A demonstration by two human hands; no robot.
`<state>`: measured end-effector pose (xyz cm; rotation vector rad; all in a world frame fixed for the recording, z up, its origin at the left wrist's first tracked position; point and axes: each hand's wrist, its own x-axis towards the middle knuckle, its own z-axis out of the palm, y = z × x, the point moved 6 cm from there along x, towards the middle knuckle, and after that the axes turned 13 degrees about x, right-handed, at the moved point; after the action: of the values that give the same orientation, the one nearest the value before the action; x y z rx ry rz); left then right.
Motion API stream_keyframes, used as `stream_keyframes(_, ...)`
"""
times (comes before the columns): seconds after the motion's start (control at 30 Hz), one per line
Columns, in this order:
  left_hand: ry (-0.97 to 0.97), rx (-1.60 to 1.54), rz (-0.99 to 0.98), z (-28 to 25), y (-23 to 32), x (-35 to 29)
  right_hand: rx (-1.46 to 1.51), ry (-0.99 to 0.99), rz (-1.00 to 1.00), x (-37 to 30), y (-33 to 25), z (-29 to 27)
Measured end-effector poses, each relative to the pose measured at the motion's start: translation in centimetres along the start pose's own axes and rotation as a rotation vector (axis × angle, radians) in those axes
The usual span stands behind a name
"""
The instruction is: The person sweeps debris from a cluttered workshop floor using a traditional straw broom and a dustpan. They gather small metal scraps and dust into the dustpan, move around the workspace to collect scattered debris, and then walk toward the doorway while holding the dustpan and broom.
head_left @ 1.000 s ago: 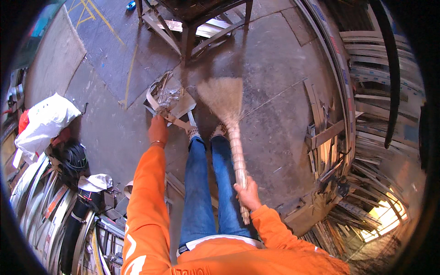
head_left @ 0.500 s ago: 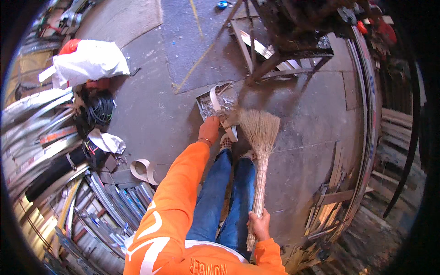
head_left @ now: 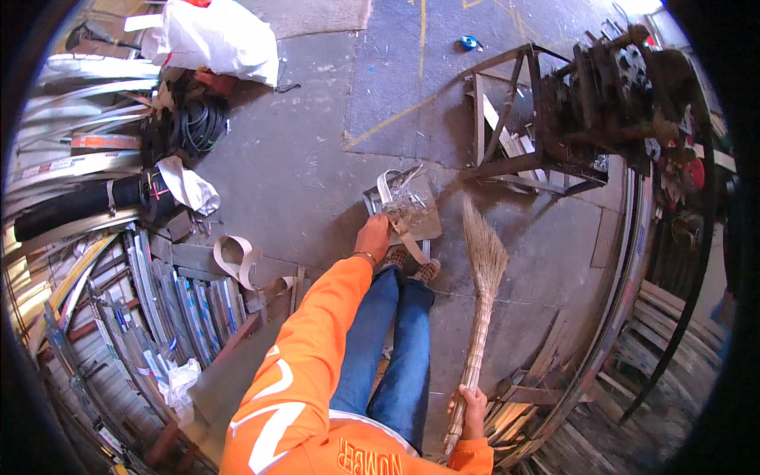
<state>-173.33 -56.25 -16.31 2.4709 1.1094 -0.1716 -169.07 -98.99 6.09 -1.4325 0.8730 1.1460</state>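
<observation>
My right hand [head_left: 472, 410] is wrapped round the lower part of the long bound handle of a straw broom [head_left: 484, 273]. Its bristles point away from me, fanned out just above or on the floor, to the right of my feet. With closed fingers, my left hand [head_left: 374, 236] grips the near left edge of a shallow dustpan [head_left: 428, 218] in front of my shoes. Thin silvery scraps [head_left: 408, 195] lie heaped in the pan. A pale tan strip [head_left: 405, 235] trails over its near side, and another curled piece [head_left: 384, 187] sticks up at its far left.
A dark metal stand with machinery [head_left: 546, 119] is at the far right. Metal bars [head_left: 178, 297] and a curled tan strip [head_left: 235, 257] lie on the left. A white sack [head_left: 226, 39] and a coiled black cable [head_left: 198, 127] sit far left. Wood offcuts [head_left: 507, 419] are near right.
The broom's bristles have moved right, away from the dustpan, and narrowed in view. My left hand stays on the pan. The whole view has shifted, showing more of the metal stand.
</observation>
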Motion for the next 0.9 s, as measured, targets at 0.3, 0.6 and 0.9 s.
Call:
stream_keyframes(0.3,-0.011,-0.078,-0.340,-6.3,-7.5,-8.1,-0.192,-0.082,0.037,-0.9,-4.3,2.7)
stream_keyframes(0.6,0.145,-0.044,-0.558,-12.2,-14.7,-13.2,-0.393,-0.202,0.022,0.5,-8.4,10.9)
stream_keyframes(0.9,0.123,-0.078,-0.858,-8.8,-25.6,-13.9,-0.706,-0.279,-0.054,5.2,-8.8,27.1)
